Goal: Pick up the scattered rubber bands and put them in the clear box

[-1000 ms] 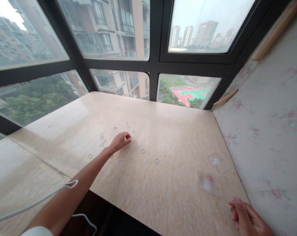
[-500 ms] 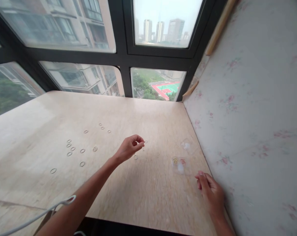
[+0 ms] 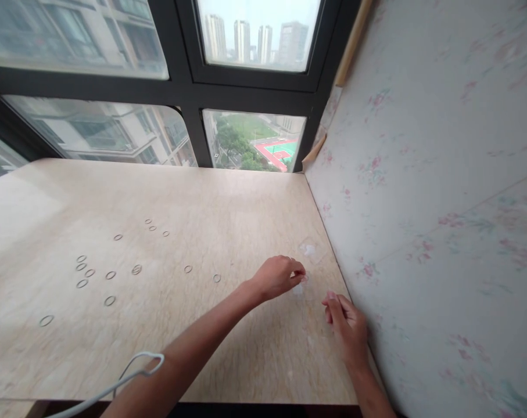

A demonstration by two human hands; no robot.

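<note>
My left hand (image 3: 278, 277) is closed in a pinch over a small clear plastic box (image 3: 310, 294), and a thin ring (image 3: 305, 278) shows faintly at its fingertips. The hand covers much of the box and its contents. Just right of the box rests my right hand (image 3: 345, 322), its fingers curled together; what they hold, if anything, is hidden. A second clear plastic piece (image 3: 309, 249) with a white patch lies behind the box. Two thin rings, one (image 3: 217, 278) nearest my left forearm and another (image 3: 187, 269) beyond it, lie on the tabletop.
Several more thin rings (image 3: 110, 275) are scattered over the left part of the marbled tabletop (image 3: 228, 215). A white cable loop (image 3: 152, 355) crosses by my left forearm. A flowered wall (image 3: 420, 203) bounds the right side, and dark window frames (image 3: 246, 93) stand behind.
My left hand has moved right, from over the open tabletop to the clear box, with the ring in its fingertips. The right hand stays curled beside the box. The view has shifted rightward.
</note>
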